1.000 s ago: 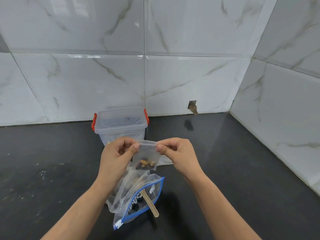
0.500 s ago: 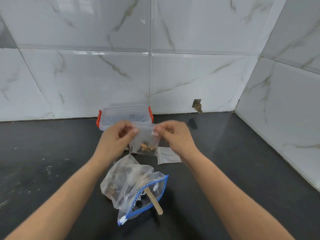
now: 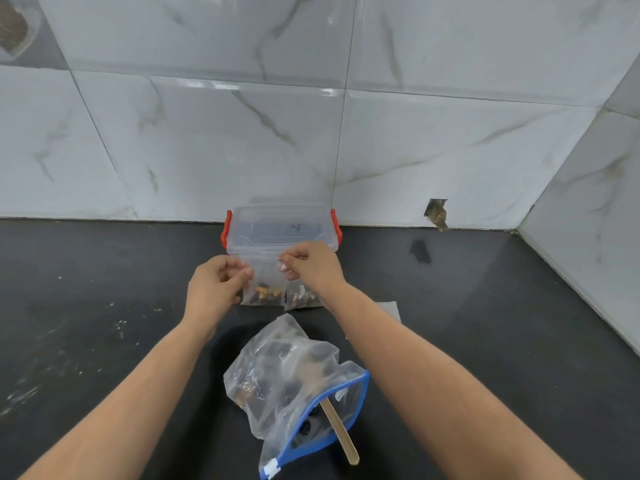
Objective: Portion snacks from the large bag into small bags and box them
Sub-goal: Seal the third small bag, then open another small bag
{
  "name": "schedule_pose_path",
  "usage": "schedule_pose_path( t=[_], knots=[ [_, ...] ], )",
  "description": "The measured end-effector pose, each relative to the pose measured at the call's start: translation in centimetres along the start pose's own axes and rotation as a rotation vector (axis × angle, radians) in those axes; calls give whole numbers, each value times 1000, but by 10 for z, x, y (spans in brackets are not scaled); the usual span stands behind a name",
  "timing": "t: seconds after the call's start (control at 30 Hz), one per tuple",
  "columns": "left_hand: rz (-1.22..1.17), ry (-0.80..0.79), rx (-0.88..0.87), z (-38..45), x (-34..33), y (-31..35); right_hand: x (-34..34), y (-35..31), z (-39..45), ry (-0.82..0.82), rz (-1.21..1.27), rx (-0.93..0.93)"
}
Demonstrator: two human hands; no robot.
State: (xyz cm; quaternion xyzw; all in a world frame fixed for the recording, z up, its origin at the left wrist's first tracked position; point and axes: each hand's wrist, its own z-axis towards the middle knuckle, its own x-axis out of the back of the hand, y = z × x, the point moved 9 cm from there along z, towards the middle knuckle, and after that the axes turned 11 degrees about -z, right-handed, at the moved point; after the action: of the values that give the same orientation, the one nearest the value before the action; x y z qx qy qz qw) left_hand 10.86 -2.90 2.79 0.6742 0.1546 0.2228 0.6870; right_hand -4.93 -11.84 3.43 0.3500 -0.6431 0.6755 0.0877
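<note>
While both hands pinch the top corners of the small bag [image 3: 264, 289], left hand [image 3: 216, 285] at one end and right hand [image 3: 313, 268] at the other, its seal runs crosswise between each grip and its filled bottom hangs down. Straight behind it, touching or nearly so, stands the clear box [image 3: 282, 228] with its lid on (that lid probably blocks any drop-in). A second filled bag [image 3: 303, 297] lies just right, the large bag [image 3: 294, 386] with its wooden stick [image 3: 337, 431] nearer on the desk [image 3: 104, 306].
</note>
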Motion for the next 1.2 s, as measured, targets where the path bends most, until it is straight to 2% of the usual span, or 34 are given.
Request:
schedule_pose_path(
  t=[0.17,0.27,0.4,0.5,0.6,0.67,0.8,0.9,0.97,1.0,1.13,1.2],
  knots=[
    [40,45,25,5,6,-20,-10,7,6,-14,-59,-14],
    [65,111,9,6,11,-23,2,0,5,-26,-262,17],
    [121,212,-101,-6,18,-4,40,3,-22,148,-445,70],
    [112,184,-201,-21,10,12,61,35,-60,250,-693,47],
    [80,107,-249,-44,-9,26,58,85,-93,175,-924,-54],
    [76,52,-263,-57,-22,32,50,104,-101,129,-927,-82],
    [124,-67,-278,-88,-48,45,66,106,-116,245,-943,-89],
    [170,-167,-299,-107,-58,53,81,96,-127,290,-662,-109],
    [115,-183,-277,-120,-59,53,84,76,-140,269,-434,-28],
    [44,-183,-239,-127,-58,52,85,61,-150,275,-397,40],
    [-293,-225,62,-148,-67,45,88,3,-195,505,-529,393],
    [-367,-245,100,-153,-69,50,85,-5,-207,558,-593,452]
  ],
)
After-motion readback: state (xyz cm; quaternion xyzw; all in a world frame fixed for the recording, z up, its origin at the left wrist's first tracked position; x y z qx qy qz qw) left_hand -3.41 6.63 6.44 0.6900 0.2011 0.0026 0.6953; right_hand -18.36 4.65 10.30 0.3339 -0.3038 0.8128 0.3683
